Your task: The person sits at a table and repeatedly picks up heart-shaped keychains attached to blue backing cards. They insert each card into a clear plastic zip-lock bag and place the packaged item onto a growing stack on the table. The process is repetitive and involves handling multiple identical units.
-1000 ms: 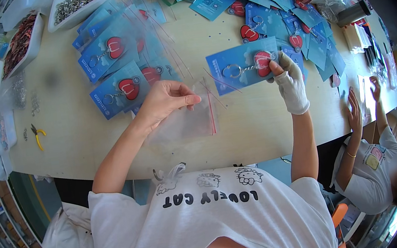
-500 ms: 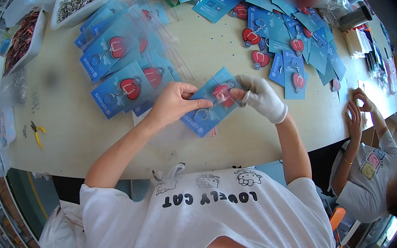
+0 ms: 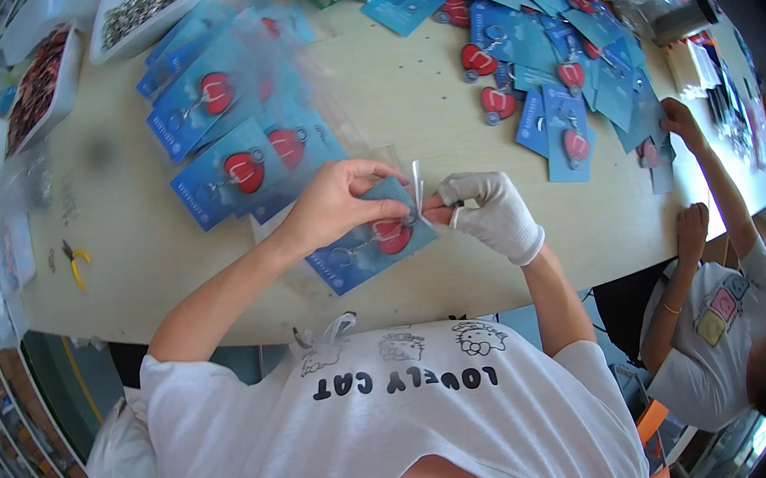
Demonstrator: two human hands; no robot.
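Observation:
In front of my chest is a blue card with a red keychain on it, and clear plastic shows around it. My bare left hand pinches the card's upper part between thumb and fingers. A clear plastic bag has its edge standing up at the card's right end. My right hand, in a white glove with some fingertips bare, is closed on that plastic edge. Left of my hands lies a pile of bagged cards with red keychains.
Loose cards with keychains lie in a heap at the right. Yellow-handled pliers rest at the left. White bins of metal rings and reddish pieces stand far left. A co-worker's hand reaches toward the heap.
The card has moved down and left, tilting. My right hand has shifted from the card's face to the plastic edge, which now stands up. The co-worker's one hand has reached up toward the heap.

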